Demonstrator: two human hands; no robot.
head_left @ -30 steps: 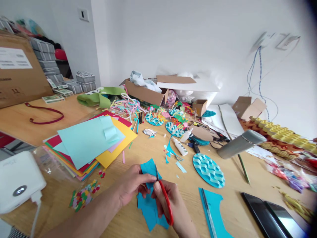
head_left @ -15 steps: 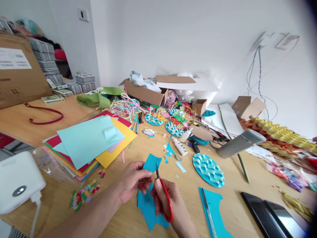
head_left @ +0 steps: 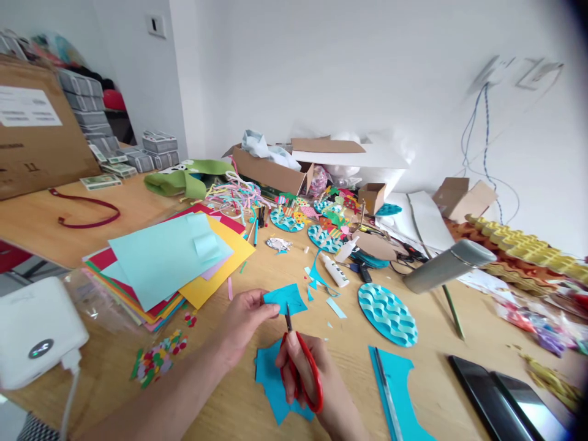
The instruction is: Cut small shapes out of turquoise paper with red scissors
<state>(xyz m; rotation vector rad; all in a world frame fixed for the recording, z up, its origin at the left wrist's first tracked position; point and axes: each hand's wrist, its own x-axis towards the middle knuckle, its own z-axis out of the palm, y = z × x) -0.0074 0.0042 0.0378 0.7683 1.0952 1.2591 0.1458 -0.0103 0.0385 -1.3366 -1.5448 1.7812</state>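
Scissors (head_left: 314, 366) with red handles are held in the right hand's grip (head_left: 327, 378), blades over the near edge of a blue paper piece (head_left: 279, 297) pinched by the left hand's grip (head_left: 245, 323) above the tabletop (head_left: 271, 272).

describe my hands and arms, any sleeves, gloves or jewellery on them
The left hand and right hand are ungloved, with no rings or watch showing. Both forearms are sleeveless where visible. Black-and-white patterned fabric shows at lower left; whether it's worn is unclear.
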